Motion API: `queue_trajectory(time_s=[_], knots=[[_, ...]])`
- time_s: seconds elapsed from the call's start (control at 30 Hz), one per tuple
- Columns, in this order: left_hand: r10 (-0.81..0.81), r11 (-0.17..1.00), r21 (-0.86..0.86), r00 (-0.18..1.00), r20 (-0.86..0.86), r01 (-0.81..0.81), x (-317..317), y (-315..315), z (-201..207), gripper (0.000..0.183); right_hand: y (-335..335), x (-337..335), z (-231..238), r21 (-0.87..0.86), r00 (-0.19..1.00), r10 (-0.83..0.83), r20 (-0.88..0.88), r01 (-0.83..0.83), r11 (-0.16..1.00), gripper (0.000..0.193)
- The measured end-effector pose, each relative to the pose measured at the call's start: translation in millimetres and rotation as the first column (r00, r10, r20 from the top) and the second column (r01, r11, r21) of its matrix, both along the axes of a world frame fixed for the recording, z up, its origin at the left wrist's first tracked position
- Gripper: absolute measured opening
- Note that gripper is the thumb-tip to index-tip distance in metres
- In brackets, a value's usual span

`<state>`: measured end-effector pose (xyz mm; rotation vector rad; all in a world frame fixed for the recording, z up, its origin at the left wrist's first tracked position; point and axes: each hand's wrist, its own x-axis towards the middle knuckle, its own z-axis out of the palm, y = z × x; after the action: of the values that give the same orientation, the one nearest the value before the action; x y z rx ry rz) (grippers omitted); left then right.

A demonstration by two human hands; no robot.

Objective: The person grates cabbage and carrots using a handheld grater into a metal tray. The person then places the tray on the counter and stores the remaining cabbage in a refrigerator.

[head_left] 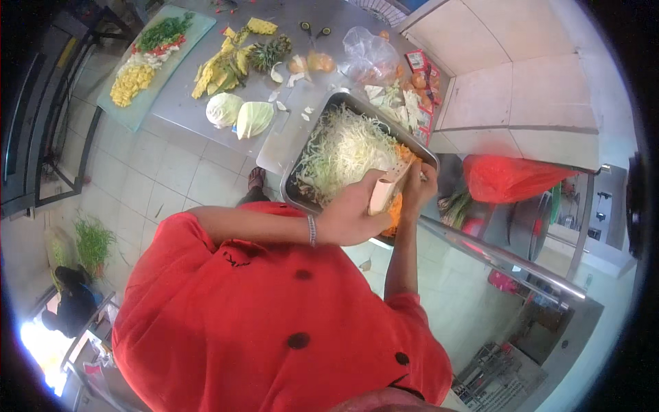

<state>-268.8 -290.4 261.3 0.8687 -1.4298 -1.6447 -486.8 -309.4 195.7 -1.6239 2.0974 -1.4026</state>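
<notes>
My left hand (350, 214) is wrapped around a cream-coloured hand grater (383, 195), held tilted over the right part of a deep metal tray (292, 184). Curled against the grater's far right side is my right hand (420, 184); whatever it grips is hidden by its fingers. Shredded pale cabbage (353, 144) fills most of the tray. Orange shreds (396, 209), which look like carrot, lie along its right side, beneath and beside the grater.
Two cabbage pieces (254, 119) sit left of the tray on the metal table (182, 103). Behind are pineapple peel (223, 65), scissors (314, 29) and a clear plastic bag (371, 51). A green cutting board (195, 34) holds chopped food. A metal rail (508, 259) runs at right.
</notes>
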Motion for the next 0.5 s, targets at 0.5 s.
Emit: queue_trajectory(time_s=[0.5], knots=[[0.100, 0.994, -0.051, 0.992, 0.081, -0.096, 0, 2, -16, 0.060, -3, 24, 13, -0.010, 0.997, 0.029, 0.067, -0.028, 1.000, 0.008]])
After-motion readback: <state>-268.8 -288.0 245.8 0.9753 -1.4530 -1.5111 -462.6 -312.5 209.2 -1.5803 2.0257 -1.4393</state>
